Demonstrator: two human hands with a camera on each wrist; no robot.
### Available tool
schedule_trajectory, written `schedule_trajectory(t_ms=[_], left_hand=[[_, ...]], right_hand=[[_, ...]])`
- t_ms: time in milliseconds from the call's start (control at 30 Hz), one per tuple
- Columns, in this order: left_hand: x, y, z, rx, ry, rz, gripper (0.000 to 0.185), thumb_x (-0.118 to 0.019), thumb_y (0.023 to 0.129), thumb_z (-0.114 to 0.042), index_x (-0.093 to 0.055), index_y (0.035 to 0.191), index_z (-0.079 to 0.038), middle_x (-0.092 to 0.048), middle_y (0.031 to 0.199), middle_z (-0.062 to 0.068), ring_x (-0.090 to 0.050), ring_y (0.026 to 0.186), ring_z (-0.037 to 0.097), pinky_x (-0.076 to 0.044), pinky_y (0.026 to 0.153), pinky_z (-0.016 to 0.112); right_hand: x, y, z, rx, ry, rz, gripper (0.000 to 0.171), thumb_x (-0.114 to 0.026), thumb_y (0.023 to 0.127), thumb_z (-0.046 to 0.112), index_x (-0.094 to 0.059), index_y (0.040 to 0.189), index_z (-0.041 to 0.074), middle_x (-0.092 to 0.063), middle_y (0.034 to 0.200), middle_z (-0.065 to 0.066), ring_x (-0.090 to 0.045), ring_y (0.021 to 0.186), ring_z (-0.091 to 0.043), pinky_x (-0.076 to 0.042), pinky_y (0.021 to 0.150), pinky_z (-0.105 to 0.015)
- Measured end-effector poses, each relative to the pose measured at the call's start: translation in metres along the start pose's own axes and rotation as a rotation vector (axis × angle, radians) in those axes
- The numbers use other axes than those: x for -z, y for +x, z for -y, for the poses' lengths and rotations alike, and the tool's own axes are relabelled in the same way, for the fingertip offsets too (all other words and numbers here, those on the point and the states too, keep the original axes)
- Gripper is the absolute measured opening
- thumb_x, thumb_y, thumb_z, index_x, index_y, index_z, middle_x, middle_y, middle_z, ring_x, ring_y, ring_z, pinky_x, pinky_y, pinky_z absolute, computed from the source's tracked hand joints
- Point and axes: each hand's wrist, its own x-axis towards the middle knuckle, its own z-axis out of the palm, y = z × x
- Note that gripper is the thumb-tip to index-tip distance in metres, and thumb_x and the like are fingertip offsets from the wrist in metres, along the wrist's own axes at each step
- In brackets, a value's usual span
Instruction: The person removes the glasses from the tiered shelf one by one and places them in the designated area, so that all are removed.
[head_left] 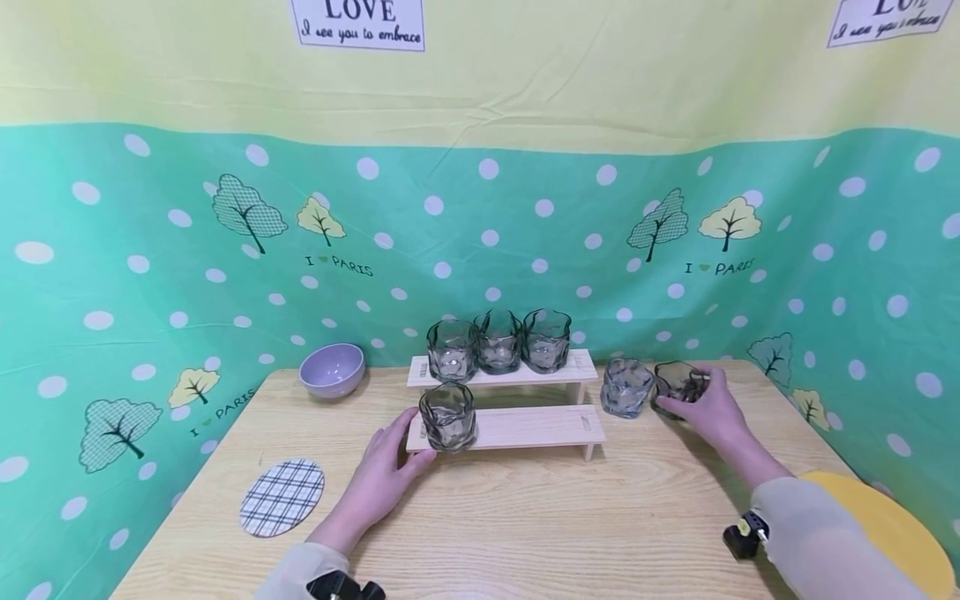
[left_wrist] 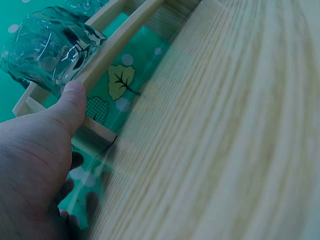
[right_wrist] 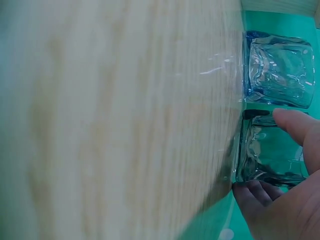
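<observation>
At the right, my right hand (head_left: pixel 718 410) grips a dark clear drinking glass (head_left: pixel 675 382) standing on the table, thumb on one side and fingers on the other. Close beside it stands a bluish glass (right_wrist: pixel 280 70). My left hand (head_left: pixel 381 467) holds the left end of the two-tier wooden shelf (head_left: pixel 536 427); its thumb (left_wrist: pixel 74 95) lies at the lower tier's front edge, right by a glass. That glass (head_left: pixel 447 421) stands at the left of the lower tier. Along the upper tier, three more glasses (head_left: pixel 499 343) stand in a row.
A purple bowl (head_left: pixel 332 371) sits at the back left of the wooden table (head_left: pixel 517 525). Nearer the front left lies a round checked coaster (head_left: pixel 282 497). Under the right forearm shows a yellow round mat (head_left: pixel 892 525). A green dotted cloth (head_left: pixel 517 267) hangs behind and at the sides.
</observation>
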Motion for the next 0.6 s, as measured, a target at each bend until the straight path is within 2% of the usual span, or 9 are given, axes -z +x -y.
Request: schedule_trajectory(t_ms=[133,433,600], left_hand=[[0.0001,0.0007,0.0008,0.018,-0.001,0.014,0.083,-0.077,0.105,-0.041,-0.038,0.172,-0.013,-0.045,0.172,0.015,-0.028,0.16,0.055,-0.015,0.133,0.069],[-0.0005,0.0006,0.0024,0.009,0.005,0.008,0.085,-0.075,0.105,-0.046,-0.037,0.173,-0.013,-0.044,0.173,0.016,-0.023,0.161,0.057,-0.013,0.133,0.069],[-0.0003,0.0001,0.0031,0.008,0.005,0.007,0.085,-0.075,0.105,-0.047,-0.036,0.173,-0.014,-0.044,0.172,0.017,-0.024,0.161,0.057,-0.013,0.133,0.069]], right_hand=[[-0.0011,-0.0009,0.0,-0.003,-0.005,0.006,0.113,-0.084,0.101,0.034,-0.004,0.168,-0.009,-0.03,0.159,-0.05,-0.034,0.146,-0.068,-0.033,0.121,-0.077],[-0.0021,-0.0002,-0.0009,-0.016,-0.019,0.013,0.123,-0.087,0.097,0.046,-0.002,0.169,-0.007,-0.03,0.159,-0.051,-0.033,0.146,-0.069,-0.032,0.121,-0.078],[-0.0025,-0.0005,-0.0003,-0.014,-0.031,0.011,0.126,-0.088,0.096,0.047,-0.001,0.169,-0.008,-0.027,0.161,-0.052,-0.03,0.147,-0.07,-0.03,0.122,-0.078]])
